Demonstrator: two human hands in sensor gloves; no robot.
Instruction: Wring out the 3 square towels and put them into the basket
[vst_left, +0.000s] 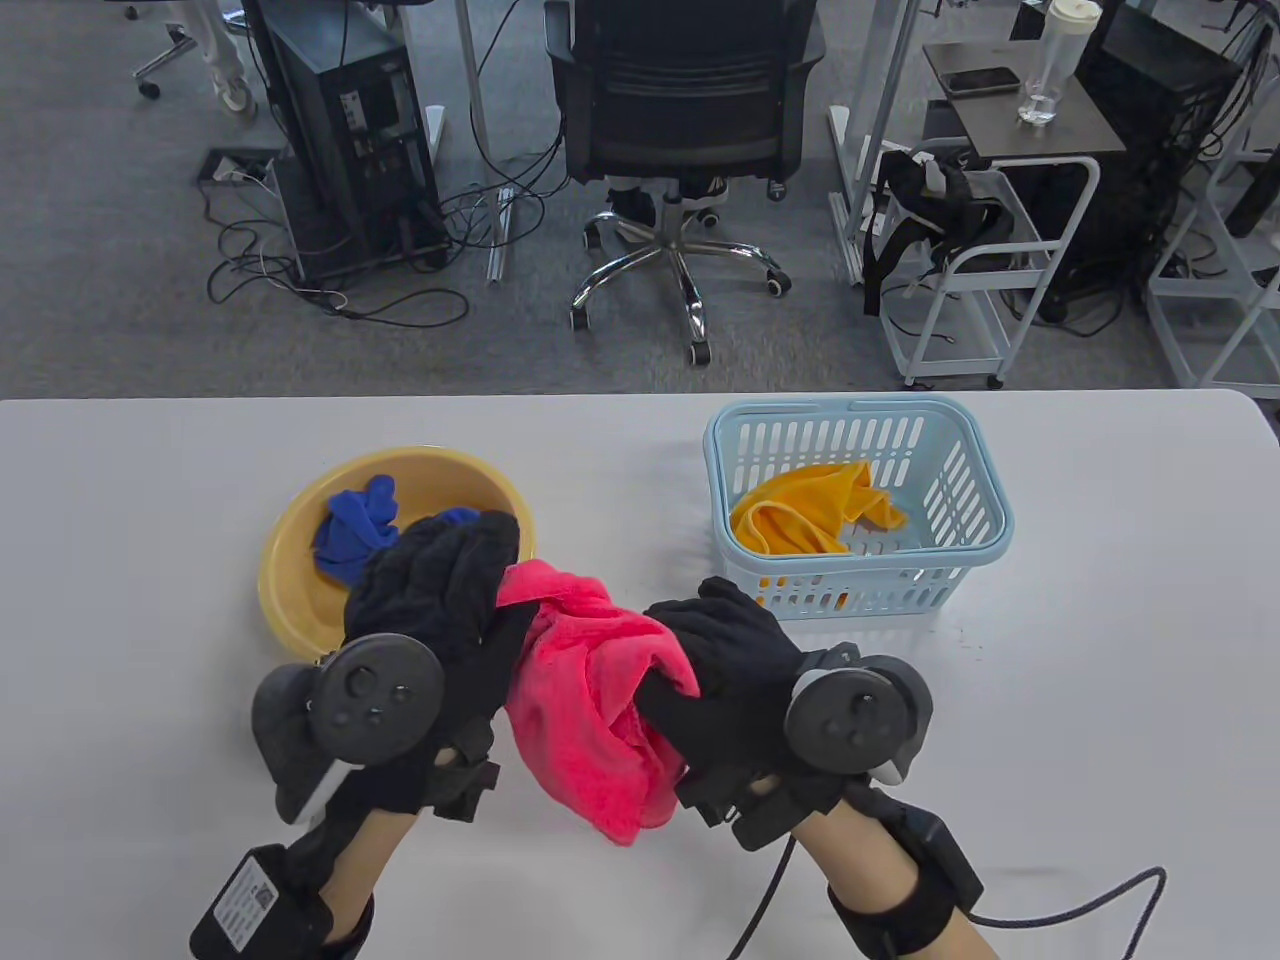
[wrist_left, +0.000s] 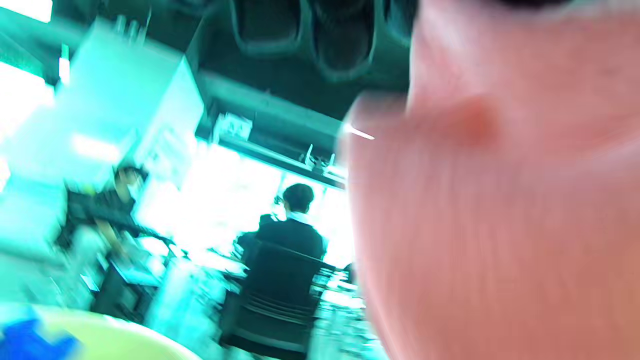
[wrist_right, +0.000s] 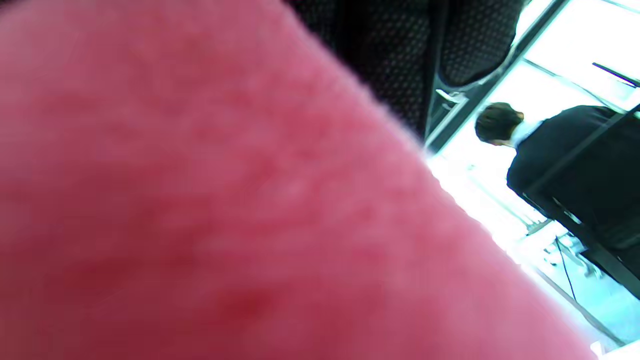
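A pink towel (vst_left: 590, 700) hangs bunched above the table between both hands. My left hand (vst_left: 450, 590) grips its upper left end, and my right hand (vst_left: 715, 665) grips its right side. The pink towel (wrist_left: 500, 215) fills the right of the left wrist view, and the same pink towel (wrist_right: 210, 210) covers most of the right wrist view. A blue towel (vst_left: 352, 530) lies crumpled in the yellow bowl (vst_left: 300, 600) at the left. An orange towel (vst_left: 810, 515) lies inside the light blue basket (vst_left: 975, 480) at the right.
The white table (vst_left: 1100, 700) carries the bowl and basket. Beyond its far edge stand an office chair (vst_left: 685, 120), a computer tower (vst_left: 350, 130) and a white cart (vst_left: 990, 230). A cable (vst_left: 1060, 905) trails from my right wrist.
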